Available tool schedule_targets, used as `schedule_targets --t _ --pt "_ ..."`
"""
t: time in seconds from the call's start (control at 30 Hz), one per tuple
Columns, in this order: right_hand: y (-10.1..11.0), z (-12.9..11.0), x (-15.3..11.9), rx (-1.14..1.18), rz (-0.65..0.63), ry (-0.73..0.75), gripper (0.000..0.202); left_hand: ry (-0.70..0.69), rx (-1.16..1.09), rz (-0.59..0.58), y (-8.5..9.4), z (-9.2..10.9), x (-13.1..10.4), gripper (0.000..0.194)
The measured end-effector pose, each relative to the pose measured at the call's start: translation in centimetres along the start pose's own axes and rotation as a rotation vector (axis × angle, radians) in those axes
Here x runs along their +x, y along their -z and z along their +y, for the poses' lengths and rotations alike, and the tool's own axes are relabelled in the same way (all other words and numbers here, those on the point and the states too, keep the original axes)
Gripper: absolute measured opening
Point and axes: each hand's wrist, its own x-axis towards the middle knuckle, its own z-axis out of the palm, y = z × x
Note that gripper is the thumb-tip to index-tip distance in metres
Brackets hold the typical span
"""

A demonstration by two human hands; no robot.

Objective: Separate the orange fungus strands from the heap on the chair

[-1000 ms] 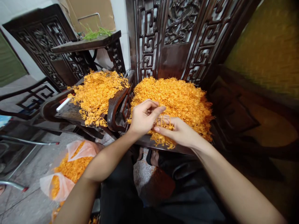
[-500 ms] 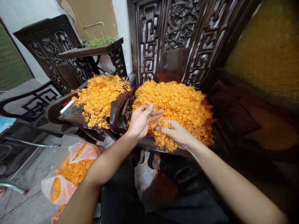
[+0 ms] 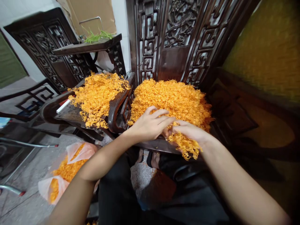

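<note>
A bunch of orange branching strands (image 3: pixel 186 145), like plastic flower stems, hangs from my right hand (image 3: pixel 191 129), whose fingers are closed around it. My left hand (image 3: pixel 152 123) lies palm down across the right fingertips, its fingers stretched out over the top of the bunch. Whether a strand lies under the left palm cannot be seen. Just behind both hands, a large heap of the same orange strands (image 3: pixel 171 93) covers a dark carved wooden seat (image 3: pixel 157 146).
Left of the armrest (image 3: pixel 114 112), a smaller orange pile (image 3: pixel 98 97) lies on a dark wooden surface beside a white stick (image 3: pixel 63 106). A pinkish plastic bag (image 3: pixel 56 184) of orange pieces stands on the floor. Green stems (image 3: pixel 99 36) rest on a small table behind.
Both hands have moved right and slightly nearer, the bunch with them. My left hand has turned from palm up to palm down, over the right fingers.
</note>
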Motion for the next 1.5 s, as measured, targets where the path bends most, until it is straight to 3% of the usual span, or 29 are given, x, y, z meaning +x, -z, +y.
schedule_targets --t 0.1,0.17,0.27,0.37,0.5,0.6,0.67,0.77,0.87,1.0,1.1,1.13,1.27,1.3,1.33,1.4,1.5 --pt "0.7 0.5 0.2 0.001 -0.099 -0.073 0.015 0.026 0.011 -0.064 -0.5 0.8 0.0 0.03" --pt "1.2 0.8 0.4 -0.082 -0.158 -0.084 0.018 0.117 -0.053 -0.152 -1.0 1.7 -0.1 0.027" --pt "1.4 1.2 0.3 -0.378 -0.24 -0.113 0.018 0.405 -0.23 -0.343 -1.5 3.1 -0.2 0.021" --pt "1.2 1.2 0.0 -0.696 -0.209 -0.079 0.023 0.649 -0.552 -0.501 -1.3 3.3 0.0 0.021" --pt "0.9 1.2 -0.3 -0.954 -0.054 0.263 0.015 0.756 -1.062 -0.521 -0.4 1.7 0.0 0.026" --pt "1.0 1.4 0.2 -1.104 0.159 0.594 0.024 0.791 -1.464 -0.414 -0.1 0.6 -0.6 0.035" --pt "1.1 1.5 0.7 -1.181 0.312 0.762 0.04 0.823 -1.575 -0.31 -0.4 0.2 -1.0 0.041" --pt "1.3 1.2 1.0 -1.224 0.526 0.894 0.054 0.937 -1.458 -0.104 -1.2 0.0 -1.4 0.041" --pt "1.0 0.7 0.8 -1.232 0.65 0.933 0.056 0.914 -1.074 0.03 -1.4 0.1 -1.4 0.04" --pt "-0.5 0.1 0.5 -1.234 0.654 0.954 0.032 0.785 -0.744 0.055 -0.8 0.6 -1.1 0.037" --pt "-0.9 -0.5 0.2 -1.041 0.621 0.924 0.011 0.763 -0.81 0.037 -0.3 0.4 -1.4 0.039" --pt "-0.7 -0.7 0.1 -0.914 0.666 0.912 0.008 0.785 -0.848 0.037 -0.2 0.1 -1.7 0.04" --pt "2.2 -0.7 0.6 -0.278 1.178 0.898 0.013 0.928 -0.822 0.125 0.2 -1.6 -3.1 0.041" --pt "3.1 -0.4 1.3 -0.166 1.254 0.871 0.013 0.932 -0.769 0.15 0.3 -1.9 -3.4 0.041" --pt "3.8 -0.1 2.1 -0.101 1.263 0.83 0.015 0.921 -0.708 0.164 0.4 -2.1 -3.5 0.04" --pt "4.7 0.5 4.1 -0.098 1.155 0.711 0.022 0.878 -0.604 0.163 0.7 -2.2 -3.5 0.04" --pt "5.2 1.0 7.4 -0.319 0.989 0.608 0.022 0.846 -0.542 0.152 0.8 -2.1 -3.2 0.039"
